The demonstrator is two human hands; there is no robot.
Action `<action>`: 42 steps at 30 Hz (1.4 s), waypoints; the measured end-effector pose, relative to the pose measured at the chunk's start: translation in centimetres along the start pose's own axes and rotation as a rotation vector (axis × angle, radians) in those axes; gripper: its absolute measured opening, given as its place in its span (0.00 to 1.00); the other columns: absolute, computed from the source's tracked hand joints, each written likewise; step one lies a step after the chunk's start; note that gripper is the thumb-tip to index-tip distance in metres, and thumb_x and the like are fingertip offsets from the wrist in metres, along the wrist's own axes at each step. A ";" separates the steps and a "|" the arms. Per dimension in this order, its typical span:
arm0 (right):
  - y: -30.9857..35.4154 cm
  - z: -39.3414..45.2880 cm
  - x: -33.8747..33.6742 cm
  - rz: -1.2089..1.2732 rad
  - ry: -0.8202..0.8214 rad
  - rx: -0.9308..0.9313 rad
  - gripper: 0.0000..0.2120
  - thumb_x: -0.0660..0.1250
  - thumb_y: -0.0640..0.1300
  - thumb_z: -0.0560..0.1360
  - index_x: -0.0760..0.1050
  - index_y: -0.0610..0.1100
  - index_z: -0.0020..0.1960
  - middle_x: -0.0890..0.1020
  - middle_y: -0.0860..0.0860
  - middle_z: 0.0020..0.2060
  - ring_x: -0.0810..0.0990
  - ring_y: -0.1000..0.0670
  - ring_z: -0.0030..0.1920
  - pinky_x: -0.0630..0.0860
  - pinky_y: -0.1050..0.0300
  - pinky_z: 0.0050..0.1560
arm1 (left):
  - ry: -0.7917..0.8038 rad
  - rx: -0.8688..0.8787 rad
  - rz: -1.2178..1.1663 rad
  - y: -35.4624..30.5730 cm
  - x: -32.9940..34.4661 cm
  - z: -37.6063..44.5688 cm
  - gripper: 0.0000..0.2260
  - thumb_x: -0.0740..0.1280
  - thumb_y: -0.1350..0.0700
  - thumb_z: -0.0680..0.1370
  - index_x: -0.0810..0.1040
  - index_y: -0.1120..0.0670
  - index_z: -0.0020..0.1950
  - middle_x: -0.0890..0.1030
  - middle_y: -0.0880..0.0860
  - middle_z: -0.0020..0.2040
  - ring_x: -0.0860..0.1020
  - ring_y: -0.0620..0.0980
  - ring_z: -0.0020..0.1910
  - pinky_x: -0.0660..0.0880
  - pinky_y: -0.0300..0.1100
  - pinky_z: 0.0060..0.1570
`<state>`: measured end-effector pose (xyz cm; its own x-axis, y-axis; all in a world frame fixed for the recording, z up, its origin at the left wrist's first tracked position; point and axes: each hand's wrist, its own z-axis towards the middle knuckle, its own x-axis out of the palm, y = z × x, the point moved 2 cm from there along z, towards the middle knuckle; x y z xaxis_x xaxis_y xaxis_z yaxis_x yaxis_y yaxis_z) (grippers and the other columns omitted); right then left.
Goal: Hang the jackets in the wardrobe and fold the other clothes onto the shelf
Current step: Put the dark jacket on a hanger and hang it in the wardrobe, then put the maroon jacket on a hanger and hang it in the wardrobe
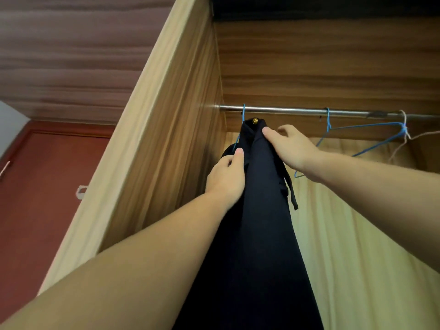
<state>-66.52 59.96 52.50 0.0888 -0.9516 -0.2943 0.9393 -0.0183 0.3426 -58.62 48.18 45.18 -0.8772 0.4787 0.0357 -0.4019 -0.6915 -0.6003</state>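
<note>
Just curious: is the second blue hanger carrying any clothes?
No, the second blue hanger hangs bare on the rail, right of the dark jacket.

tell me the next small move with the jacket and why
Probably let go with both hands. The jacket already hangs from a blue hanger hooked over the rail, while the left hand and right hand pinch its collar, apparently just straightening it.

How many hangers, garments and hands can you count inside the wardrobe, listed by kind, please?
Blue wire hangers: 2, one under the dark jacket, hooked on the rail, and one bare hanger
Dark jackets: 1
Hands: 2, left hand and right hand, both on the jacket
Total: 5
</note>
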 end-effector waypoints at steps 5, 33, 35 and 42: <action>-1.4 -4.9 -1.1 0.040 0.078 0.059 0.26 0.52 0.61 0.80 0.65 0.49 0.72 0.72 0.53 0.60 0.69 0.50 0.58 0.62 0.56 0.55 | 0.026 0.003 0.043 -1.5 -2.3 -4.2 0.16 0.60 0.38 0.78 0.78 0.45 0.59 0.79 0.42 0.55 0.77 0.44 0.54 0.72 0.43 0.56; 6.3 -51.6 -6.1 0.099 0.914 -0.242 0.28 0.59 0.63 0.77 0.62 0.53 0.73 0.67 0.50 0.71 0.73 0.45 0.66 0.75 0.44 0.60 | 0.203 -0.674 1.583 -17.0 -18.8 -55.0 0.25 0.63 0.42 0.78 0.64 0.42 0.74 0.70 0.48 0.72 0.69 0.53 0.68 0.72 0.50 0.61; 10.9 -54.4 -5.2 0.162 0.933 -0.290 0.28 0.60 0.62 0.78 0.62 0.53 0.74 0.67 0.50 0.72 0.72 0.46 0.67 0.75 0.45 0.61 | 0.142 -0.759 1.632 -19.8 -22.7 -58.8 0.25 0.62 0.43 0.78 0.64 0.42 0.74 0.69 0.48 0.72 0.68 0.53 0.69 0.70 0.50 0.62; 28.1 -66.2 -3.3 0.346 1.108 -0.476 0.27 0.60 0.59 0.77 0.63 0.51 0.73 0.67 0.50 0.71 0.69 0.45 0.69 0.68 0.46 0.64 | -0.111 -1.065 1.737 -30.8 -35.9 -73.5 0.25 0.63 0.43 0.77 0.64 0.42 0.74 0.68 0.46 0.72 0.65 0.51 0.71 0.68 0.49 0.62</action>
<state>-18.47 82.90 4.09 0.3682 -0.1109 -0.9231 0.8168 0.5129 0.2642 4.57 92.10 3.64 -0.1150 -0.2576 -0.9594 0.9496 0.2549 -0.1823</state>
